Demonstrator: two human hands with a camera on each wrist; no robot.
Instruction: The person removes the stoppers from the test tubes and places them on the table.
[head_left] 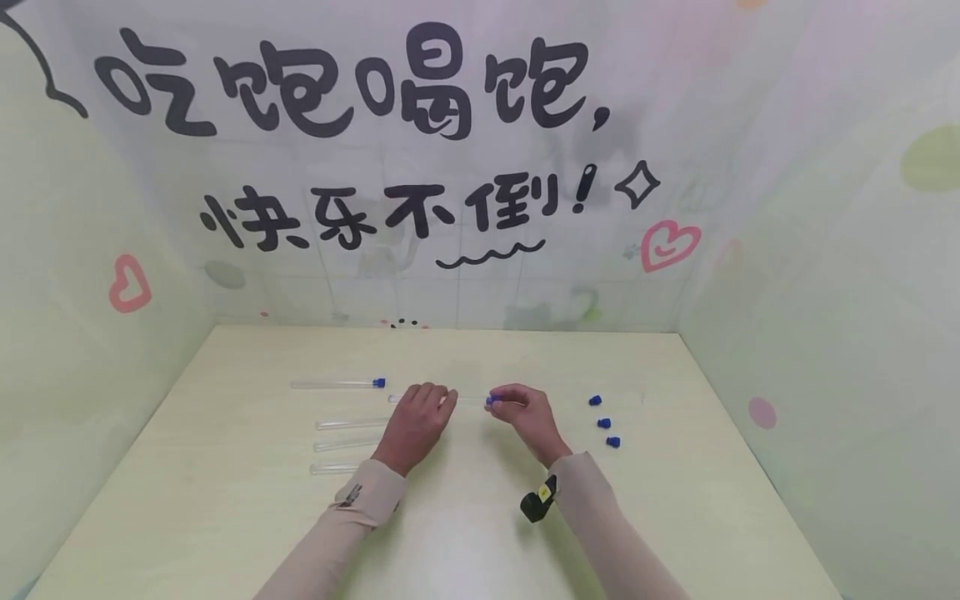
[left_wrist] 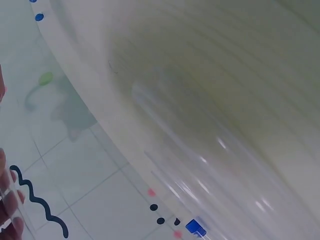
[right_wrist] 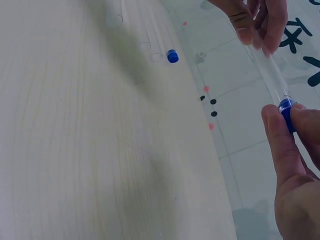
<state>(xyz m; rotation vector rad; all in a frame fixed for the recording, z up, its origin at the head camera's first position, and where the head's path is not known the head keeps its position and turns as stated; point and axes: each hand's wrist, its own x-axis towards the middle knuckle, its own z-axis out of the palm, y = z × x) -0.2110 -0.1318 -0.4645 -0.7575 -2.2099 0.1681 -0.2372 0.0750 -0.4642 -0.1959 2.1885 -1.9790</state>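
My left hand [head_left: 417, 425] grips a clear test tube [head_left: 468, 398] held level above the table, its rounded end poking out to the left. At the tube's right end, my right hand [head_left: 527, 414] pinches a blue cap [right_wrist: 286, 111] between thumb and fingers. In the right wrist view the cap sits at the tube's mouth, with the left fingers [right_wrist: 245, 35] around the tube farther along. Another tube [head_left: 333, 385] lies at the back left with a blue cap [head_left: 379, 383] on it. Several uncapped tubes [head_left: 341, 425] lie nearer, partly hidden behind the left hand.
Three loose blue caps [head_left: 603, 423] lie in a column right of the right hand. The pale wooden table [head_left: 465, 533] meets a printed backdrop [head_left: 450, 292] at its far edge, with side walls left and right. A black device [head_left: 536, 502] hangs at the right wrist.
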